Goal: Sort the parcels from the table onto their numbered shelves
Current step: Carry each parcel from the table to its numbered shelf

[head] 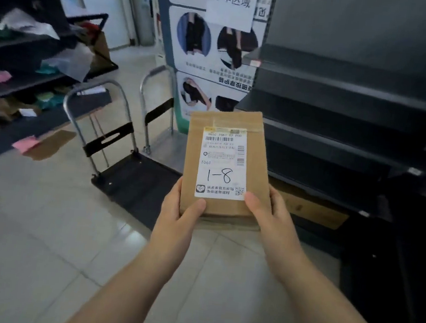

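Note:
A flat brown cardboard parcel [232, 126] is held in front of me, its white label marked "1-8" by hand facing up. My left hand [179, 210] grips its near left corner, thumb on top. My right hand [266, 214] grips the near right corner, thumb pressed on the label's lower edge. A dark metal shelf unit [342, 117] with several bare tiers stands just beyond and right of the parcel.
Two folding platform trolleys [126, 176] stand on the tiled floor to the left of the parcel. Dark shelves [17, 83] at far left carry bags and small parcels. A poster board [212, 56] stands behind. A flat cardboard piece [314, 209] lies under the right shelf unit.

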Demonstrator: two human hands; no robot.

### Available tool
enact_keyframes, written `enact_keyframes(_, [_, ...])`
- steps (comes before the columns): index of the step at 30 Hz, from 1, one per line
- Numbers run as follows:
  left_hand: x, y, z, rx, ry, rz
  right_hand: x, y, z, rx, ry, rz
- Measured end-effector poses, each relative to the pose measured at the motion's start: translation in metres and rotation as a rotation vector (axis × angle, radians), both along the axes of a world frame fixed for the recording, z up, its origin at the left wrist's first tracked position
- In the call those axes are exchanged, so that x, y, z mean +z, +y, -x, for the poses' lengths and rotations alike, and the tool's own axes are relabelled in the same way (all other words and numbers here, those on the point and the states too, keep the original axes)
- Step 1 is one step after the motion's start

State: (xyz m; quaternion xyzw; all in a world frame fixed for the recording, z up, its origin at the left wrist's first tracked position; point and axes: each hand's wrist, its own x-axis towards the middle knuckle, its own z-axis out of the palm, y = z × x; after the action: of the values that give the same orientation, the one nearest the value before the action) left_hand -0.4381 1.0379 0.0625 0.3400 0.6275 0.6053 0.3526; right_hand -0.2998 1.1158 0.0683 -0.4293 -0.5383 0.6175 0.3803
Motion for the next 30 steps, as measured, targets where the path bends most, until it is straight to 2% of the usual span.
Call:
enact_keyframes(6, [-0.016,0.075,0.042,-0.097,-0.036,0.072,-0.012,0.053,0.035,-0.113,-0.038,0.000])
enact_keyframes(17, [-0.052,0.196,0.053,-0.299,-0.033,0.188,-0.058,0.143,0.038,-0.295,-0.116,0.193])
enact_keyframes(22, [-0.077,0.269,0.045,-0.355,-0.032,0.272,-0.086,0.219,0.031,-0.235,-0.213,0.289])
enact_keyframes(30, [-0.125,0.381,0.050,-0.349,0.116,0.475,-0.141,0.339,0.023,-0.028,-0.419,0.413])
